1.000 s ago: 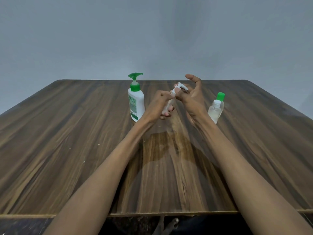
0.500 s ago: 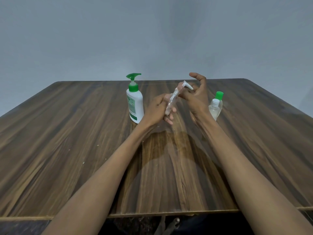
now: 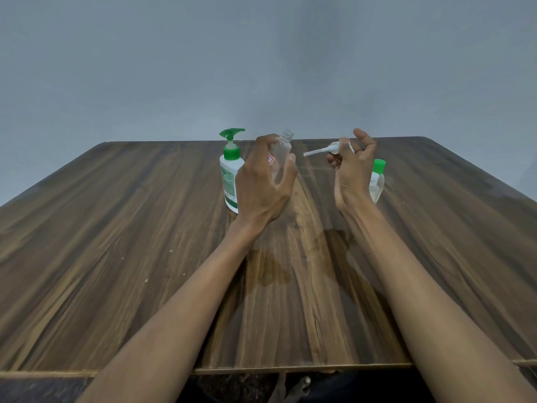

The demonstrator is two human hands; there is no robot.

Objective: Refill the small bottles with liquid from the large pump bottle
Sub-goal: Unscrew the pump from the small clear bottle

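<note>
My left hand (image 3: 263,181) holds a small clear bottle (image 3: 280,154) upright above the table, its threaded neck uncovered. My right hand (image 3: 351,173) grips the white spray top (image 3: 322,151) taken off that bottle, its thin tube pointing left toward the bottle. The large white pump bottle (image 3: 229,175) with a green pump stands just left of my left hand. A second small clear bottle with a green cap (image 3: 377,181) stands behind my right hand, partly hidden by it.
The wooden table (image 3: 116,242) spreads wide on both sides, with a darker damp-looking patch (image 3: 270,271) between my forearms. Its front edge runs near my elbows. A plain grey wall stands behind the table.
The spray top has come off the small bottle. My right hand carried it to the right while my left hand lifted the bottle and turned it upright.
</note>
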